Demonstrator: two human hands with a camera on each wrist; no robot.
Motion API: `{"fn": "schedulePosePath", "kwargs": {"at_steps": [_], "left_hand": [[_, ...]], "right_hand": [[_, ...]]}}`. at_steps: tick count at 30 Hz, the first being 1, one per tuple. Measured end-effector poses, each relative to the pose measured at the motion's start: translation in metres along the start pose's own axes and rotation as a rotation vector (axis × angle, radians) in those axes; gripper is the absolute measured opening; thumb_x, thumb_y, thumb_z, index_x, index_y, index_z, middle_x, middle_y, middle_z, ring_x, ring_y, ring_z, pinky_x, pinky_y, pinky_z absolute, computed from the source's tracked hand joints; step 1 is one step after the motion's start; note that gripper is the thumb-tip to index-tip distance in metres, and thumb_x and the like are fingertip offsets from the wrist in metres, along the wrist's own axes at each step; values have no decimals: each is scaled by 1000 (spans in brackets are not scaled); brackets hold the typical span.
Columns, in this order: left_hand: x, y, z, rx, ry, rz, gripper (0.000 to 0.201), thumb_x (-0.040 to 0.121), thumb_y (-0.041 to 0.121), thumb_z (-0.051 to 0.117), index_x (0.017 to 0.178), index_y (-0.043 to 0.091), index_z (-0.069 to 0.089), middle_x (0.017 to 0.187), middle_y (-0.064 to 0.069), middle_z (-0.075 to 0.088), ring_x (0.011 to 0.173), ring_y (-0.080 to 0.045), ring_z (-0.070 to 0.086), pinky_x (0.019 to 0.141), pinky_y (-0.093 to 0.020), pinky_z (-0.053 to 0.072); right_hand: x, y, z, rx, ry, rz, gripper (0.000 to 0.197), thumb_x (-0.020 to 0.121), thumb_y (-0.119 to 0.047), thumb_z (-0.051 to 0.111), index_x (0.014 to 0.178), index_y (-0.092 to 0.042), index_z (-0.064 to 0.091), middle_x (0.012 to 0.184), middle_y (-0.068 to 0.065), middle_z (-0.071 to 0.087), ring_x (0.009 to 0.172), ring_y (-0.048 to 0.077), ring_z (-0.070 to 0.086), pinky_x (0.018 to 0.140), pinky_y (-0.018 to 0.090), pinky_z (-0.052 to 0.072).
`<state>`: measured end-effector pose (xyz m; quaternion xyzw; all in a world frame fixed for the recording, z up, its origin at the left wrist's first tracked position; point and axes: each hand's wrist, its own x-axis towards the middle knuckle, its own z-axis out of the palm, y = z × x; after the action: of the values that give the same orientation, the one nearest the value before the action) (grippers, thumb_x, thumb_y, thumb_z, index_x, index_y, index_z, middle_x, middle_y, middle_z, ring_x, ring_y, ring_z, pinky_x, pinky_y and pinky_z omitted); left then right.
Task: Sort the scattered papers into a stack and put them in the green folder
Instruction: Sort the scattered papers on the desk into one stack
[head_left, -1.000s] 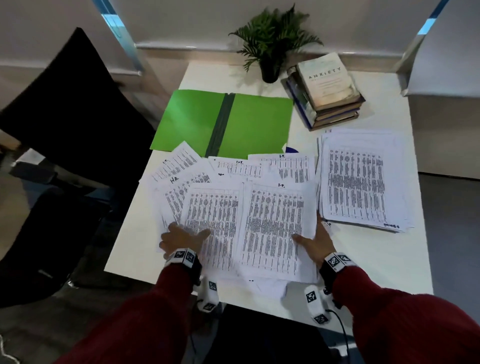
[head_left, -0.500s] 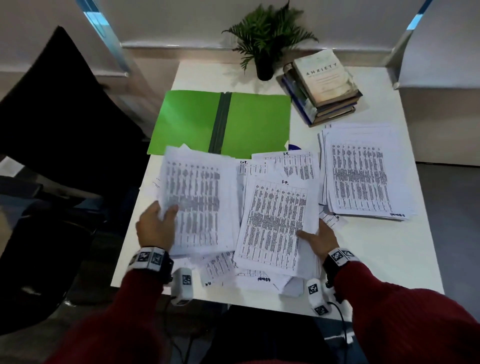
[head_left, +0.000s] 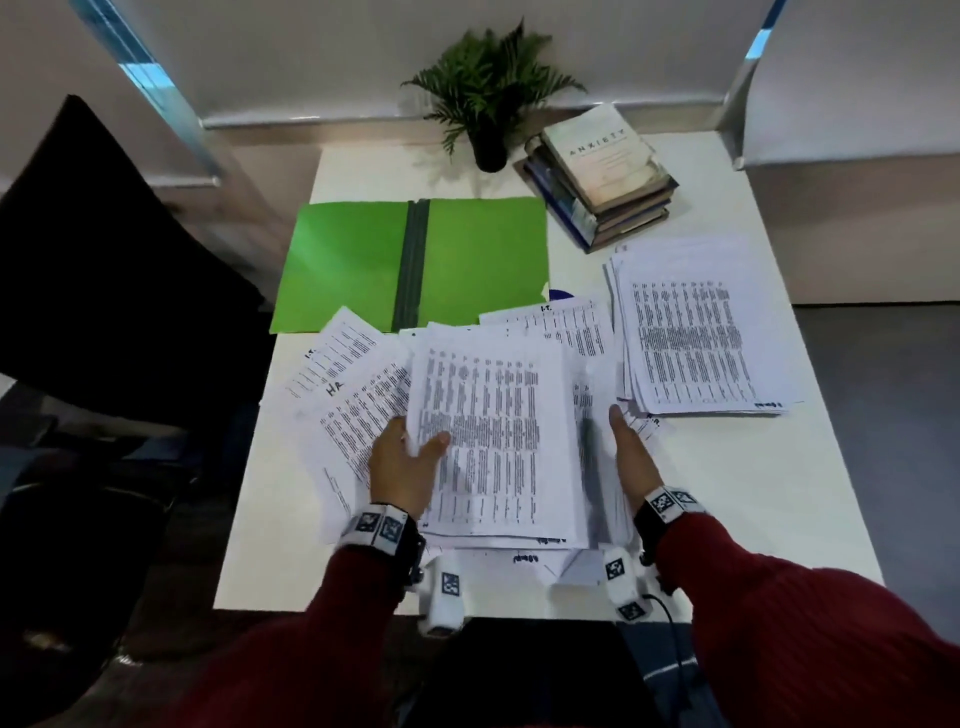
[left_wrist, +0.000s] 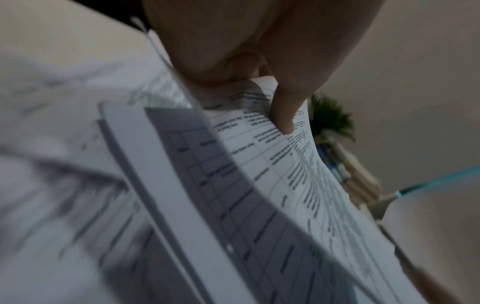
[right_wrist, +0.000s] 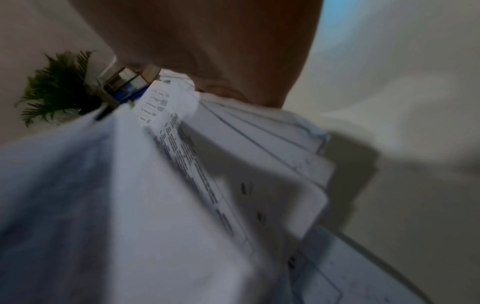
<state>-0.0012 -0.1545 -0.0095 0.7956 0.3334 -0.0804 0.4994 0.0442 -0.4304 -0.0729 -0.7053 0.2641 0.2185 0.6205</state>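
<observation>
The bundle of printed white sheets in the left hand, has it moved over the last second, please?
Yes. The bundle of printed white sheets, gripped by the left hand, has moved right, from below the open green folder's left flap to below its right flap.

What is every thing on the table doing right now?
Green folder: open, flat, no papers inside.
Held papers: gripped by left hand.
Right hand: straight fingers against the bundle's right edge.
Scattered papers: loose, overlapping.
Side stack: piled, untouched.
Books: closed, stacked.
Plant: upright.
</observation>
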Motion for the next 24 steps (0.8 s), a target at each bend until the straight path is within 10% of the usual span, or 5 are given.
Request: {"fn": "schedulePosePath", "kwargs": {"at_steps": [3,5,10,16,24], "left_hand": [[-4,-13,49,32,-78,-70,64,90,41,76,143,16,51,144,-13,60,124,-36,61,102,-49,53],[-8,-15,71,90,-110,-75,69,93,37,74,151,14,44,151,-10,53,135,-35,53,112,-41,43],[-8,-16,67,153,-77,-83,54,93,39,73,139,19,55,120,-6,68,109,-25,65,91,-29,47],[6,-44,11,281,278,-442,76,83,51,78,143,16,47,144,-23,44,134,-43,44,107,-53,42],[13,-68,13,320,272,-756,144,58,77,82,157,1,9,160,-26,29,141,-42,42,112,-51,40]], "right_hand": [[0,5,-1,-4,-20,1,82,95,-74,39,160,-25,30,165,-2,32,153,22,29,125,45,21],[0,14,-4,-120,-36,2,92,83,-68,69,154,-19,38,154,2,48,141,27,47,117,47,36],[-4,24,-16,-242,-78,-126,75,84,-5,79,148,-15,40,134,2,57,128,24,54,107,34,39],[11,-27,-58,-175,-94,-207,70,87,-4,74,145,-25,41,134,5,60,119,29,59,107,51,48],[94,-89,-156,-175,68,-146,58,78,-3,73,128,-23,52,124,14,68,113,38,65,102,57,52]]}}
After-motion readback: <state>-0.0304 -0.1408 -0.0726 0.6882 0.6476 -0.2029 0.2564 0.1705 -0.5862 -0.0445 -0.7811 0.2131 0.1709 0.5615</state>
